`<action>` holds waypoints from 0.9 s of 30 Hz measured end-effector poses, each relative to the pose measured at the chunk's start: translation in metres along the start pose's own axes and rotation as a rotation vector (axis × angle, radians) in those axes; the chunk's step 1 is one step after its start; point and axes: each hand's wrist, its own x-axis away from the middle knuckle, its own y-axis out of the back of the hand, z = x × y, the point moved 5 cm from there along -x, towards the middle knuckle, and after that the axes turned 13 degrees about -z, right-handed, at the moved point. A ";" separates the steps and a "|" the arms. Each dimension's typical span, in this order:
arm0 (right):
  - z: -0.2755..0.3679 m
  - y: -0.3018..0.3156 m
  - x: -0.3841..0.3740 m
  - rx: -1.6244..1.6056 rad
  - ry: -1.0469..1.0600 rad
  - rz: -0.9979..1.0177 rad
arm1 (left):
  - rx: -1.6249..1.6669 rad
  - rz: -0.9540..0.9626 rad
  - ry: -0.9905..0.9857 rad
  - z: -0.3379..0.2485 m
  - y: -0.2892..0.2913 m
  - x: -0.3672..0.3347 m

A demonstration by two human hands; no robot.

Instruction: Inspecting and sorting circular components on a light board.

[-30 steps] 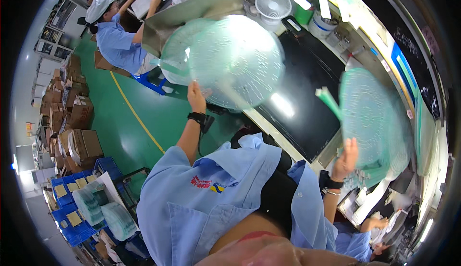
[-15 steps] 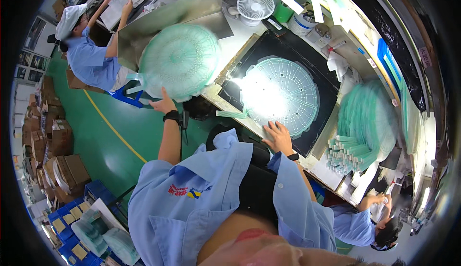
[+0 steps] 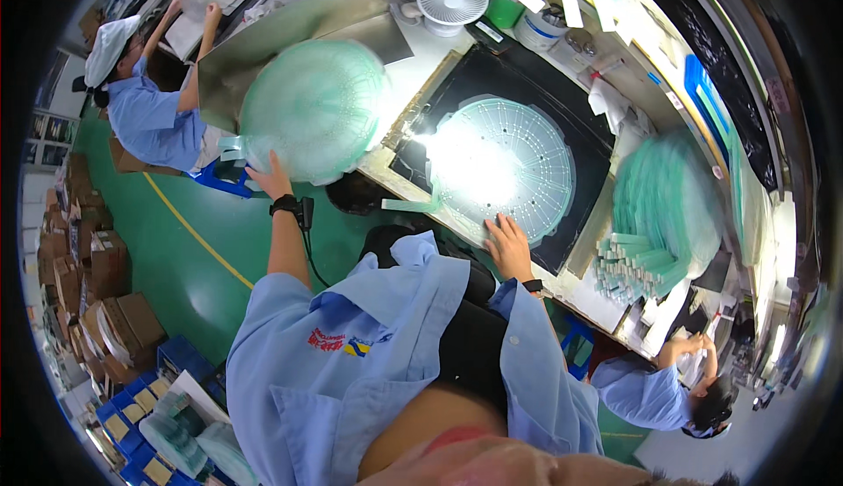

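Ahead on my left, a stack of round, translucent green sheets (image 3: 312, 104) rests against a bent metal guard, its top blurred and short tabs sticking out on its left side. My left hand (image 3: 270, 179) is at the near edge of this stack, fingers on the rim and thumb spread apart; some fingertips are hidden. To the right, a round patterned sheet (image 3: 536, 165) lies flat on a black panel (image 3: 584, 122), with a strong glare over its left half. My right hand (image 3: 509, 244) rests on its near edge, fingers stretched out.
Right of the panel leans another pile of round green sheets (image 3: 663, 196) with tabs bunched. A white fan (image 3: 452, 3) and a white tub (image 3: 537, 31) stand behind. Co-workers sit at far left (image 3: 158, 117) and lower right (image 3: 645, 391). Cardboard boxes (image 3: 132, 324) and blue crates (image 3: 180, 354) occupy the left floor.
My left hand has moved slightly along the stack's near edge, and the stack's top surface looks paler and more blurred. My right hand stays on the patterned sheet. The whole view has shifted a little.
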 end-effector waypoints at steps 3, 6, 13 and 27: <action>-0.003 0.006 0.008 0.101 -0.013 0.006 | -0.096 0.047 -0.096 -0.005 -0.004 0.014; -0.004 0.010 0.011 0.094 -0.003 0.021 | -0.125 -0.010 -0.131 -0.012 -0.009 0.011; -0.014 0.017 0.006 0.021 0.038 0.033 | -0.314 -0.304 0.225 0.019 -0.012 -0.001; -0.178 0.312 0.055 0.397 -0.110 -0.273 | -0.283 1.422 0.321 0.030 0.054 0.302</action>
